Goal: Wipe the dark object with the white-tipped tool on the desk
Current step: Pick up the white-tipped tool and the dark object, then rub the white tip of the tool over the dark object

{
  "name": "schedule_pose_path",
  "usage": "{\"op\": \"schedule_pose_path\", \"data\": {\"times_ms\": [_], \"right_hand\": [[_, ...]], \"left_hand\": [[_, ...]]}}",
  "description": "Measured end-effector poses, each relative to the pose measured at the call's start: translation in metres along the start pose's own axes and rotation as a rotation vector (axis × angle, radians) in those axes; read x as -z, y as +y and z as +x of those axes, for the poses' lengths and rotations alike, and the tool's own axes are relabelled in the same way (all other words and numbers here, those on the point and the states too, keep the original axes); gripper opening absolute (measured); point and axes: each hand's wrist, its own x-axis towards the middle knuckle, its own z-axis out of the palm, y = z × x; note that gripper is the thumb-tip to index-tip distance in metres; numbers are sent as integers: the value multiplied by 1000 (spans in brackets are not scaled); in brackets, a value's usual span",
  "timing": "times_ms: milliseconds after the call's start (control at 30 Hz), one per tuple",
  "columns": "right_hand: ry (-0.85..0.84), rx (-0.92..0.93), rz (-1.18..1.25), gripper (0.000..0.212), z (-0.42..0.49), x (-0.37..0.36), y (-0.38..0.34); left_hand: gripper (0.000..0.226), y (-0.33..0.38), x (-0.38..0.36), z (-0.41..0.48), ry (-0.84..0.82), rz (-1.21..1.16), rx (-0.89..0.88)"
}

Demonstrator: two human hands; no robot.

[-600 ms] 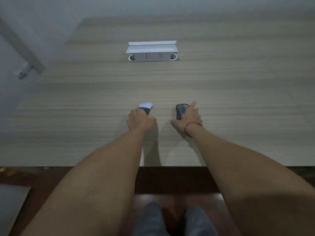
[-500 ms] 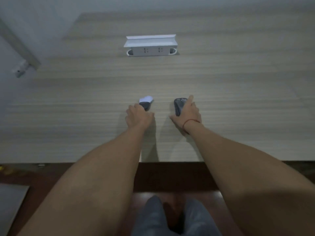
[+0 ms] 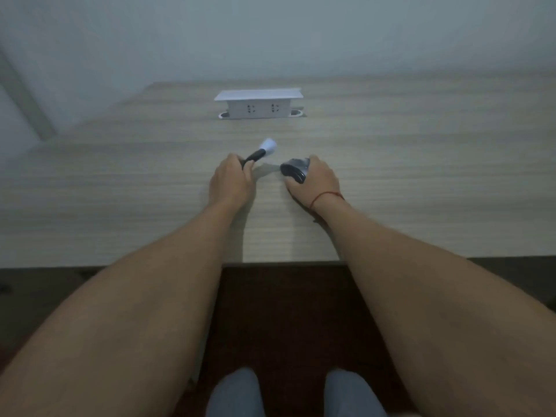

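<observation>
My left hand (image 3: 230,182) is closed around the dark handle of the white-tipped tool (image 3: 261,151). The white tip points up and to the right, lifted off the desk. My right hand (image 3: 316,182) grips the dark object (image 3: 294,170), a computer mouse, tilted up on its side with its front end facing left toward the tool. A small gap separates the white tip from the mouse. A red string circles my right wrist.
A white pop-up socket box (image 3: 258,104) stands on the wooden desk (image 3: 421,176) farther back, in the middle. The desk's front edge runs below my forearms, and my knees show beneath it. A pale wall rises behind the desk.
Both hands have lifted their items: the tool's tip now points up and right, and the mouse has been tipped off the desk onto its side. The camera view has tilted upward.
</observation>
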Motion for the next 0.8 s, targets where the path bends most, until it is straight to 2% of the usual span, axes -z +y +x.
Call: {"op": "schedule_pose_path", "data": {"times_ms": [167,367,600,800], "right_hand": [[-116,-42,108,58,-30,19,-8],[-47,-134,217,46,-39,22,-7],[-47,-107,119,40,-27,22,-2],[-58,-20,120,35,-18,19,5]], "left_hand": [[34,7,19,-37,-56,-107,-25],[40,22,21,-56,-1,-284,49],[45,29,27,-35,55,-450,143],[53,36,17,-25,-7,-519,158]]}}
